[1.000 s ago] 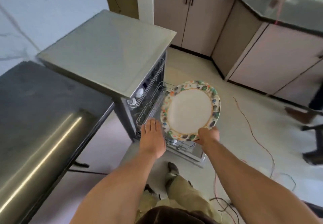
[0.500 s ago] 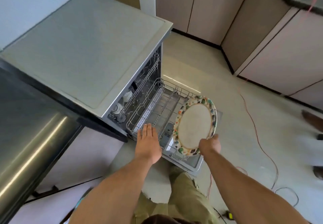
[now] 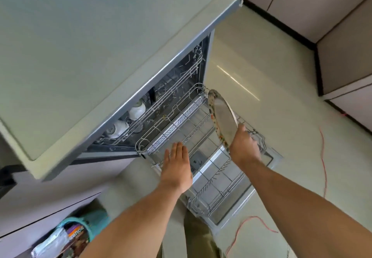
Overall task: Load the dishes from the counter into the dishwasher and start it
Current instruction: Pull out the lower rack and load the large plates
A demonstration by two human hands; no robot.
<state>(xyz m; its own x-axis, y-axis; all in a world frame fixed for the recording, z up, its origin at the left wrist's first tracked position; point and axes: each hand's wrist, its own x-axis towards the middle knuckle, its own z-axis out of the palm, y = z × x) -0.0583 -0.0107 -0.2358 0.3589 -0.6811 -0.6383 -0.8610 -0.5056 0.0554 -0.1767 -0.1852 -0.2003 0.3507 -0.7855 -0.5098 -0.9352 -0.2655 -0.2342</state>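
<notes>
My right hand [image 3: 242,146] grips a large plate [image 3: 222,120] with a coloured patterned rim by its lower edge. The plate stands nearly on edge over the pulled-out lower wire rack [image 3: 213,177] of the open dishwasher [image 3: 112,56]. My left hand [image 3: 177,162] hovers flat, fingers together, over the rack's left front edge; it holds nothing. Two white cups [image 3: 128,119] sit upside down in the upper rack inside the machine. The open door [image 3: 267,179] lies flat under the lower rack.
Beige cabinets [image 3: 330,16] with a black plinth line the far right. A red cable [image 3: 323,157] trails over the pale floor right of the door. A teal bin [image 3: 76,235] with wrappers stands at the lower left. My leg is below the door.
The view has moved closer and looks more steeply down. The plate has turned from facing me to nearly edge-on and has gone down towards the lower rack. My left hand stays at the rack's edge.
</notes>
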